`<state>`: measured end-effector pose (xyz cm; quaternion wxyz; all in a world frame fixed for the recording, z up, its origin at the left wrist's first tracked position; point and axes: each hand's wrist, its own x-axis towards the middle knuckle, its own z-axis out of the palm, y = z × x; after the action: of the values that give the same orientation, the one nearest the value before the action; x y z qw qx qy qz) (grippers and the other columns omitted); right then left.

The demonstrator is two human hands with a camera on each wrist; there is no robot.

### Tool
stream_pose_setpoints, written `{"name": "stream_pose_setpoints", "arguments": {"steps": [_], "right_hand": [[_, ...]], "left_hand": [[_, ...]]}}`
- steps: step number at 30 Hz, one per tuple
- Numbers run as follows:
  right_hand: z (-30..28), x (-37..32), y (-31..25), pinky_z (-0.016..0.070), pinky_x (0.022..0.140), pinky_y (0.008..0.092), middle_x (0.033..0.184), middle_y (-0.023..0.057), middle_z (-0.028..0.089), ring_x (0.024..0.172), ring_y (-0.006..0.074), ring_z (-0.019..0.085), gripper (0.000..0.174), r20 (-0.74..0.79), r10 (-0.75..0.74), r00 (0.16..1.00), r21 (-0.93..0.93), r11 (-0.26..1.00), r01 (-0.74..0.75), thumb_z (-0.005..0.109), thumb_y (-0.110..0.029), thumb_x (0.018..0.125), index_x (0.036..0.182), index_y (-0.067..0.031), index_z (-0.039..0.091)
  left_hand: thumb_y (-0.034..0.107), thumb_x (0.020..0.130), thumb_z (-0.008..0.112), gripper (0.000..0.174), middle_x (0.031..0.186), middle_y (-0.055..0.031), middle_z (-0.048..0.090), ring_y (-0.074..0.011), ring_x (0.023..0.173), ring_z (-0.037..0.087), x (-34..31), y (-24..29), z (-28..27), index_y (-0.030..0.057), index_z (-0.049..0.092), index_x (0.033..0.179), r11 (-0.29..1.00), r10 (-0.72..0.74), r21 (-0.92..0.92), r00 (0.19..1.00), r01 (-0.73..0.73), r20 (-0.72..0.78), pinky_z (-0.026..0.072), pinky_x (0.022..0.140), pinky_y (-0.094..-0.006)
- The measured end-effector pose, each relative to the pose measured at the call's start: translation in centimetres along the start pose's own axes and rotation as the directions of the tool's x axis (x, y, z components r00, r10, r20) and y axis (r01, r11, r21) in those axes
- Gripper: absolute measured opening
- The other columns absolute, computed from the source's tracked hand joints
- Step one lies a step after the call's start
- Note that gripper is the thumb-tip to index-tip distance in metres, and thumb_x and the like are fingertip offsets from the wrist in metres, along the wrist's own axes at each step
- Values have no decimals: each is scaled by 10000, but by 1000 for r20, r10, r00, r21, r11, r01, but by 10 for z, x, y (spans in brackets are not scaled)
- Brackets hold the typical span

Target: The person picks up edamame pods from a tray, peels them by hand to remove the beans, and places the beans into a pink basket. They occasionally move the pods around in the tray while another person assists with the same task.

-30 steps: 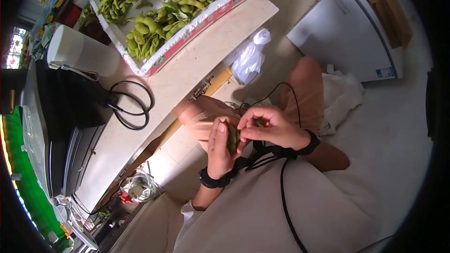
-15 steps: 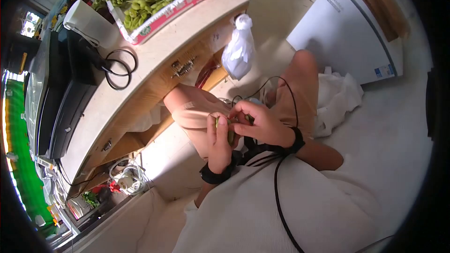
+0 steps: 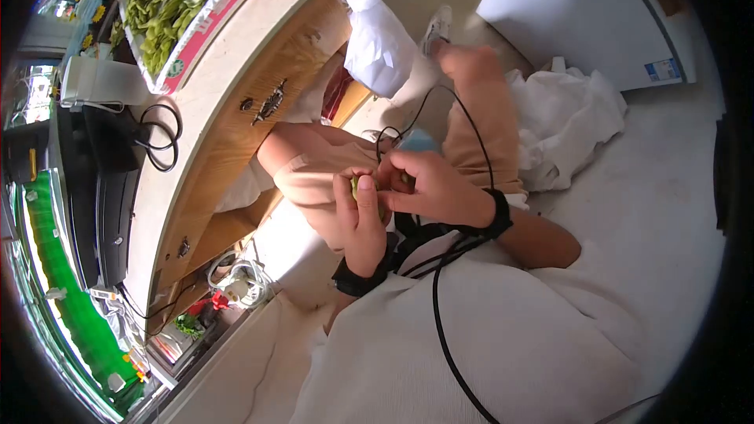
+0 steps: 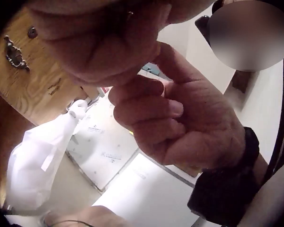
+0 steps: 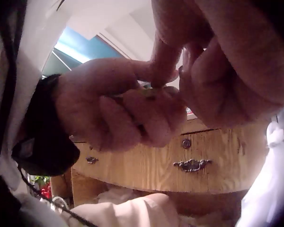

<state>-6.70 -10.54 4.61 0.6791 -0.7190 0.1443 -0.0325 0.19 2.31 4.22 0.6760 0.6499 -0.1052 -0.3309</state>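
Over the lap, my left hand (image 3: pixel 361 224) grips green soybean pods (image 3: pixel 355 186), its thumb lying along them. My right hand (image 3: pixel 441 192) meets it from the right, thumb and index finger pinching at the pods. A bit of green shows inside the curled fingers of the right hand. In the right wrist view, a thin strip of pod (image 5: pixel 146 92) peeks out between the left thumb and fingers. Most of the pods are hidden by the fingers in both wrist views. Both hands wear black wrist bands.
A box (image 3: pixel 210 27) heaped with soybean pods stands on the counter (image 3: pixel 259 20). From the wooden drawer front (image 3: pixel 302 63) hangs a white plastic bag (image 3: pixel 378 47). Black cables (image 3: pixel 437 306) cross the body and lap. A white fridge (image 3: pixel 581 16) and white cloth (image 3: pixel 561 126) lie to the right.
The head view has swung, so the counter and box sit further left and higher. Both hands stay together over the lap; the fingers have closed in more around the pods.
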Motion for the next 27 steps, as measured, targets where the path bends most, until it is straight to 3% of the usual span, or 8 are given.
{"name": "stream_pose_setpoints", "arguments": {"steps": [3, 8, 9, 11, 13, 16, 22, 27], "right_hand": [[-3, 4, 14, 379, 538, 211, 684, -17, 501, 615, 45, 459, 194, -40, 4, 999, 90, 996, -1, 671, -131, 801, 886, -19, 537], [-5, -3, 40, 386, 541, 195, 744, -23, 528, 631, 42, 487, 187, -125, -33, 992, 208, 976, 58, 652, -147, 838, 880, -44, 502], [-3, -5, 47, 392, 542, 193, 765, -20, 535, 643, 36, 500, 173, -113, 18, 993, 371, 928, 25, 642, -145, 851, 877, -48, 501], [-5, -13, 56, 398, 542, 190, 786, -18, 542, 655, 31, 512, 160, -101, 42, 994, 526, 851, 18, 631, -144, 864, 873, -52, 500], [-5, -22, 56, 427, 563, 188, 827, -10, 555, 687, 29, 532, 129, 25, 242, 970, 576, 790, -212, 614, -132, 876, 898, -54, 514], [0, -21, 60, 442, 592, 173, 844, -12, 562, 701, 31, 535, 138, 30, 231, 973, 714, 676, -183, 609, -138, 880, 962, -51, 541], [2, -21, 61, 416, 579, 149, 843, -36, 564, 695, 1, 502, 151, -87, 169, 982, 678, 732, -66, 591, -147, 892, 1003, -45, 586], [-3, -25, 57, 426, 624, 193, 824, -22, 581, 738, 39, 508, 145, -48, 171, 984, 606, 788, -107, 575, -136, 892, 964, -14, 609]], "left_hand": [[306, 991, 391, 250, 767, 8, 504, -46, 602, 427, 9, -7, 4, 70, 454, 1043, 998, -60, -5, 998, 60, 10, 316, 470, -181], [293, 984, 405, 252, 790, -56, 590, -96, 606, 524, 11, -20, 4, 59, 497, 1000, 930, -230, -277, 970, 243, 80, 357, 479, -187], [274, 967, 452, 221, 746, -63, 599, -109, 593, 545, 10, -24, 3, 62, 509, 940, 903, -237, -336, 963, 268, 133, 364, 469, -189], [240, 950, 490, 176, 735, -62, 596, -105, 583, 541, 3, -29, 5, 67, 504, 924, 936, -176, -282, 974, 211, 145, 364, 460, -190], [128, 892, 585, 111, 730, -53, 591, -92, 550, 524, -9, -30, 4, 75, 488, 906, 970, -204, -102, 970, 219, 133, 363, 441, -187], [70, 883, 580, 105, 738, -38, 588, -78, 536, 504, -6, -39, 7, 73, 500, 950, 960, -184, -200, 980, 197, 79, 351, 437, -177], [17, 889, 567, 103, 741, -47, 592, -64, 510, 456, 1, -31, 3, 28, 527, 983, 980, -104, -162, 991, 117, 87, 333, 435, -188], [20, 889, 576, 103, 748, -62, 607, -60, 518, 458, -3, -40, 3, 15, 531, 980, 992, -54, -112, 997, 60, 50, 340, 441, -191]]}}
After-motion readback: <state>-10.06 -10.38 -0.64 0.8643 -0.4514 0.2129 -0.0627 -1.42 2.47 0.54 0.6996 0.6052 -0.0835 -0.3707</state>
